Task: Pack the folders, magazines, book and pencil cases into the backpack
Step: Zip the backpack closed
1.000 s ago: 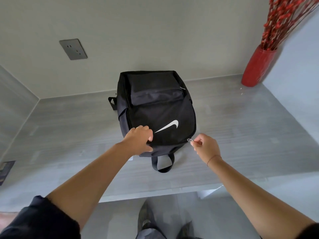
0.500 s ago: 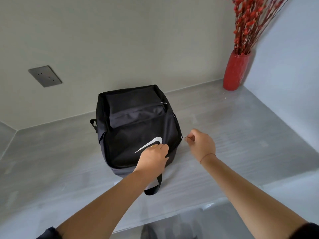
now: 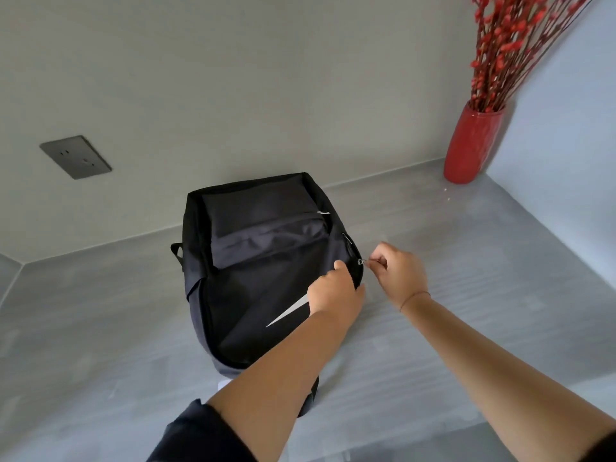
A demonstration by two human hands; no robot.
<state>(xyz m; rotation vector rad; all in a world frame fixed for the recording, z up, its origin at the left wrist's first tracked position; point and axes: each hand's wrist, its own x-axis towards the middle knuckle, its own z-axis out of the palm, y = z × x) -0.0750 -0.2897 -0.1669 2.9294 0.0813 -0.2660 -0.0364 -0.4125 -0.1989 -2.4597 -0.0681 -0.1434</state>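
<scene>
A black backpack (image 3: 253, 261) with a white swoosh lies flat on the grey tabletop (image 3: 466, 311), its top handle toward me. My left hand (image 3: 333, 295) presses and grips the fabric at the bag's right edge. My right hand (image 3: 396, 271) pinches the metal zipper pull (image 3: 361, 261) on the bag's right side. No folders, magazines, book or pencil cases are in view.
A red vase (image 3: 473, 145) with red berry branches stands in the back right corner. A dark wall socket (image 3: 76, 157) sits on the back wall at left. The walls close off the table at back and right; the table's front edge runs near me.
My right hand has drawn the zipper pull from the bag's near corner up along its right side. My left hand has followed along the edge. The camera has tilted up and right.
</scene>
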